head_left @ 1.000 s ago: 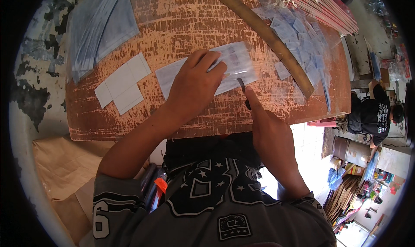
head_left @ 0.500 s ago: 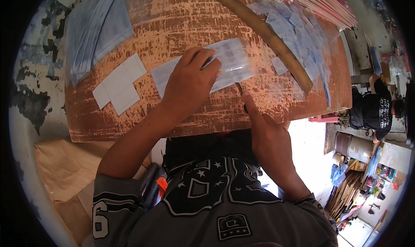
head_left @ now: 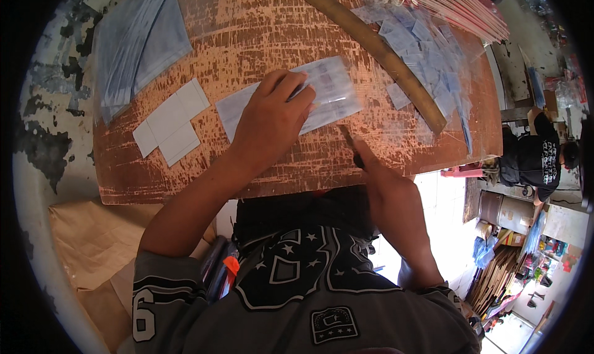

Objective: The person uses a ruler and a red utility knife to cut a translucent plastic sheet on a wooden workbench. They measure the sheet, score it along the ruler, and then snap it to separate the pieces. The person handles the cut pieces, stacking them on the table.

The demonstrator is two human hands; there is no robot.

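A strip of translucent plastic sheeting [head_left: 334,85] lies slantwise on the worn wooden table [head_left: 247,38]. My left hand [head_left: 272,116] bears down on its middle with bent fingers, pinning it and covering part of it. To the right, my right hand [head_left: 393,190] grips a small dark knife [head_left: 346,135], index finger stretched along it. The blade tip is just off the sheet's near edge, close to its right end; the knife's handle is mostly hidden in the hand. Left of the sheet is a white cut-out card [head_left: 170,122] with stepped edges.
A pile of larger bluish plastic sheets [head_left: 139,51] covers the far left. On the right, a long brown strip [head_left: 371,47] borders loose plastic scraps [head_left: 421,51]. Bundled pinkish sticks [head_left: 451,7] lie at the far right corner. Another person [head_left: 535,153] is beyond the table's right side.
My right hand has drawn the knife slightly back toward me and away from the sheet's near edge. My left hand and the sheet stay in place.
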